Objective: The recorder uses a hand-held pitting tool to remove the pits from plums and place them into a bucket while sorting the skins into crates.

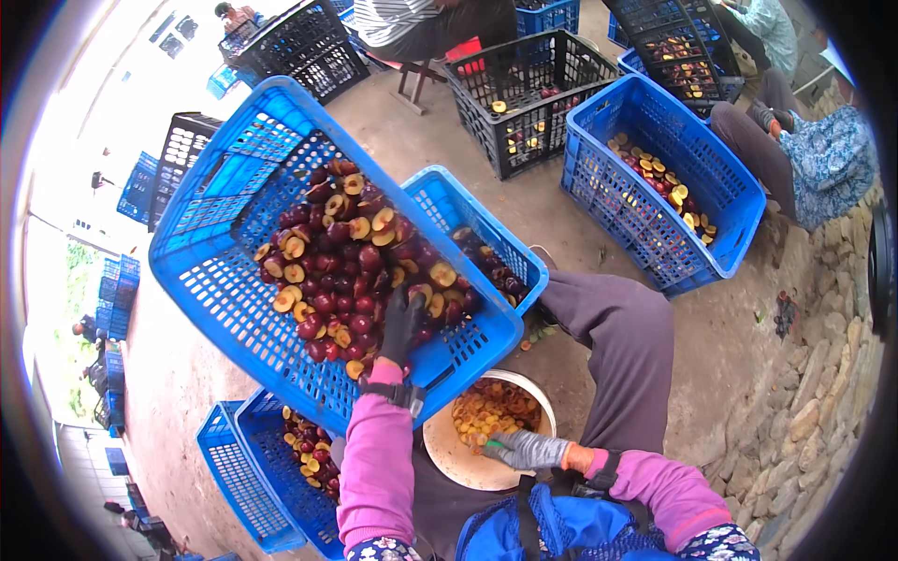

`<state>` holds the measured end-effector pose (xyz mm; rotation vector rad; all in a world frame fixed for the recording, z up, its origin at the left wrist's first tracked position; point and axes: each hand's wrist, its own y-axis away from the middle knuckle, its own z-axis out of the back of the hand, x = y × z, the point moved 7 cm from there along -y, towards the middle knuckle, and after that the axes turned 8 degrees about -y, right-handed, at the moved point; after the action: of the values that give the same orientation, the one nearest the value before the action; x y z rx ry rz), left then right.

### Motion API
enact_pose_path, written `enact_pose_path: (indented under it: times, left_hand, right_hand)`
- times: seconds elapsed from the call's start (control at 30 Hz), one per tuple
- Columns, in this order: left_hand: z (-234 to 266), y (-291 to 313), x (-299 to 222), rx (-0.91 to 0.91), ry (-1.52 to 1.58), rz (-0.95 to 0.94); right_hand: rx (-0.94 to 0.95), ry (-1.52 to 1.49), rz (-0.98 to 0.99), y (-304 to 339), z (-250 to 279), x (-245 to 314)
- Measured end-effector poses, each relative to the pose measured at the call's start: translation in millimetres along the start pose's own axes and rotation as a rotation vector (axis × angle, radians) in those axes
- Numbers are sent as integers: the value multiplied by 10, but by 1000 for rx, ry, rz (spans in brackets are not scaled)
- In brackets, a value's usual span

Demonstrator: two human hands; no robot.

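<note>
Your left hand is the nearer, fingers down among the fruit, which spreads toward ten o'clock in a crate lying ten-to-four, while your right hand curls over the bucket at four; I can't tell whether either grips anything.

Pink sleeves meet navy floral cloth higher up; black wristbands; dark left glove, grey right glove; greyish-purple trousers; bright blue, black-strapped cloth over the front.
</note>
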<state>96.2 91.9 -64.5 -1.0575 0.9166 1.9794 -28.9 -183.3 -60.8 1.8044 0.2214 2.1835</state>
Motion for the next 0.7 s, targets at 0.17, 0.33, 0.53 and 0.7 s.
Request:
enact_pose_path:
  times: [0.17, 0.33, 0.53, 0.7]
  left_hand:
    - [-52, 1173, -850, -24, 553, -135]
    - [-327, 1865, -791, -43, 410, -345]
    - [-548, 2348, -1247, -24, 267, -470]
    - [-628, 2512, -1280, -222, 42, -674]
  right_hand:
    - [-502, 351, 266, 77, 301, -23]
    - [-728, 328, 450, 360, 749, 862]
    - [-603, 248, 111, 558, 823, 1045]
    - [-599, 365, 154, 594, 626, 792]
